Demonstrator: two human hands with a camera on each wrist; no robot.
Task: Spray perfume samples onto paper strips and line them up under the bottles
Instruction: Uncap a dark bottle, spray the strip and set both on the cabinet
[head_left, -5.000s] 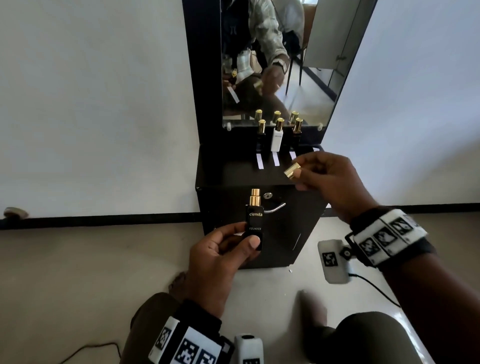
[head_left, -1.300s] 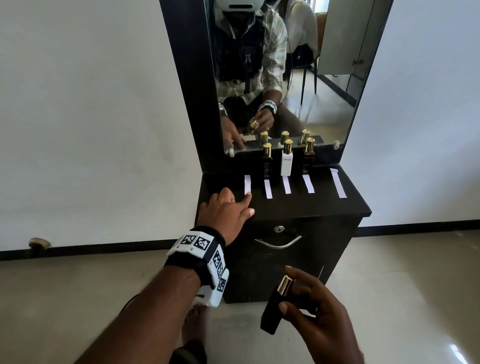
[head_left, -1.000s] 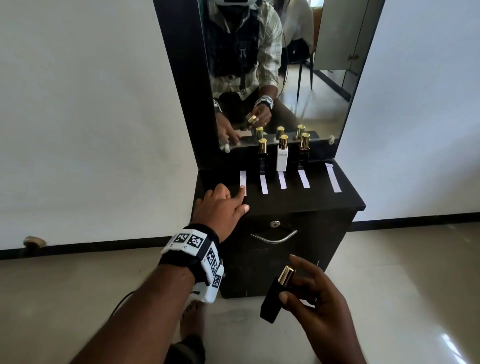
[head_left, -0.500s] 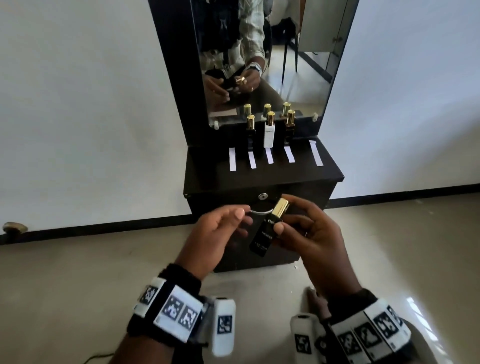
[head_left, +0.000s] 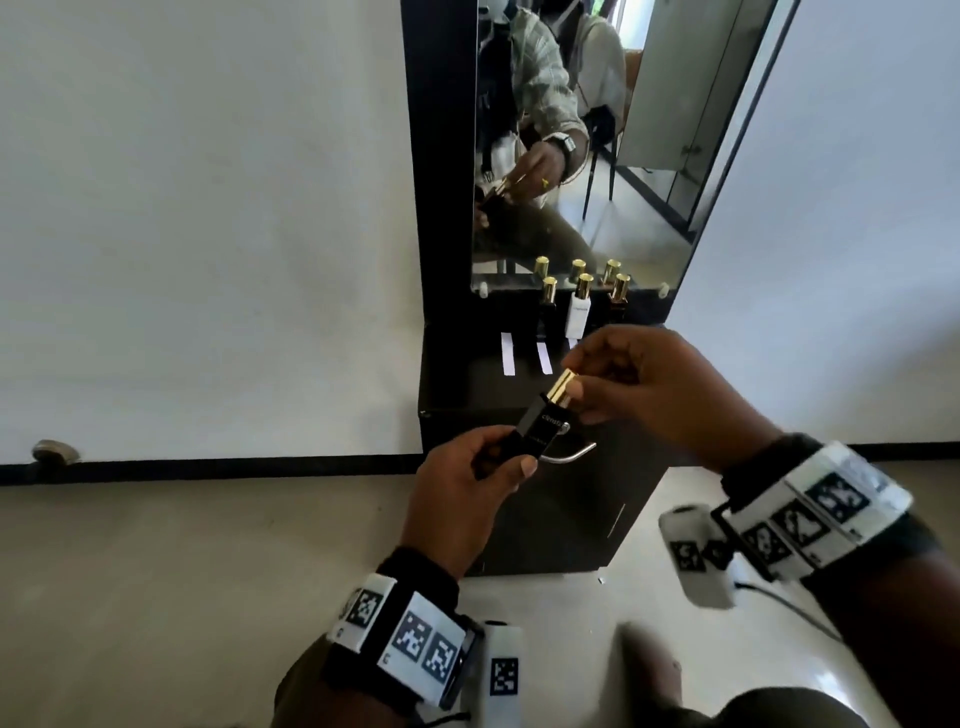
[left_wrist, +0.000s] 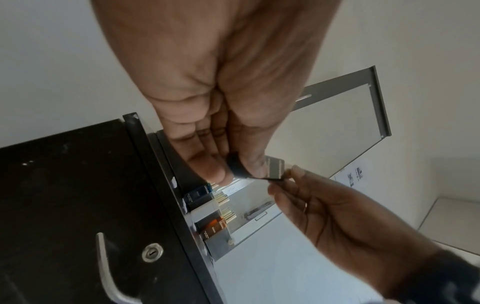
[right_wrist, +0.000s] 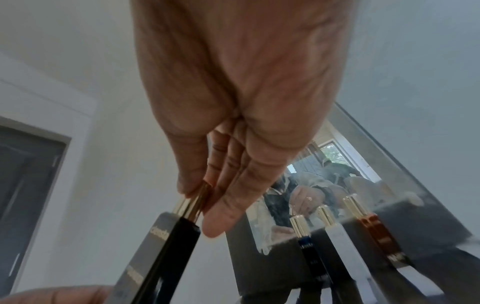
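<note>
Head view, left hand (head_left: 470, 486) now grips bottle (head_left: 537, 426), right hand (head_left: 649, 389) pinches cap (head_left: 563, 388)

Paper strips (head_left: 544, 358) right of the second one behind the right hand (head_left: 660, 389) (bottle labels too blurred to read)

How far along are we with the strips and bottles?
Done: three bottles stand at the mirror, with two paper strips in plain view before them; other strips are hidden by the right hand.
In hand: left hand holds the black bottle; right pinches its gold cap.
Left: place it.
</note>
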